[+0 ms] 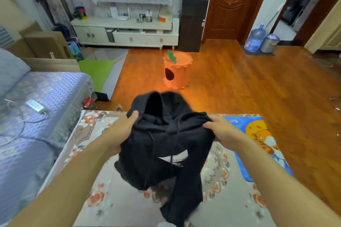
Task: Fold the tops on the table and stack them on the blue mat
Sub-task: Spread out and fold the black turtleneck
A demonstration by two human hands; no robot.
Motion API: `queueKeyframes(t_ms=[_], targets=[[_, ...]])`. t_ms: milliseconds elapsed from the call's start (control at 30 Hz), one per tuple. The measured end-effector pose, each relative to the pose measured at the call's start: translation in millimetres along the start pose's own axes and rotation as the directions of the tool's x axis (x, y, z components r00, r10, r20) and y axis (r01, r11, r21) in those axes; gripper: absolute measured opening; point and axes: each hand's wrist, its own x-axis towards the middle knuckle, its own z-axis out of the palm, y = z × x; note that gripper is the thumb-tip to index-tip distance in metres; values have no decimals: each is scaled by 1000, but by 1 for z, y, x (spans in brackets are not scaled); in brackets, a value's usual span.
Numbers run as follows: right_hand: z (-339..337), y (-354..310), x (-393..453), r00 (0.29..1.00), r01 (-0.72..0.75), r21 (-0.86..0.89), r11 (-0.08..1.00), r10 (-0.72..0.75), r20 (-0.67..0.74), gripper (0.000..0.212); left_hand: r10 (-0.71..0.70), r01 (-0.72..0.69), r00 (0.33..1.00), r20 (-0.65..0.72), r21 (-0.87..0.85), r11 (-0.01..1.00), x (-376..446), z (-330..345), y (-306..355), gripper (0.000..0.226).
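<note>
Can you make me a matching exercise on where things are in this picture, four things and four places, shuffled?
Things:
1. black hoodie
2. blue mat
3. white power strip
4. orange stool

Places:
A. on the wooden floor
B. on the table's right side
C. held up by both hands
D. on the blue bedspread

Pairs: 1-C, 2-B, 3-D, 4-A
</note>
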Motion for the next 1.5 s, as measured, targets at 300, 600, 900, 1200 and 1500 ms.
queueKeyframes(t_ms=[300,600,900,1200,1500], targets=[[-39,-55,14,998,64,-551,832,-62,23,17,-398,17,889,228,851,525,2,-69,56,36],[-7,2,125,927,156,-617,771,-330,-179,72,332,-79,941,-74,902,424,135,-2,-62,53],[39,274,111,928,-328,-737,591,349,-133,55,-357,121,934,-13,952,281,114,-7,-328,48],[58,442,120,794,-564,-565,603,206,-573,66,-102,-184,979,175,979,-87,93,22,-479,84],[-126,348,108,855,-51,-998,-44,-518,-21,14,-2,-228,974,228,973,-41,145,138,-464,103]])
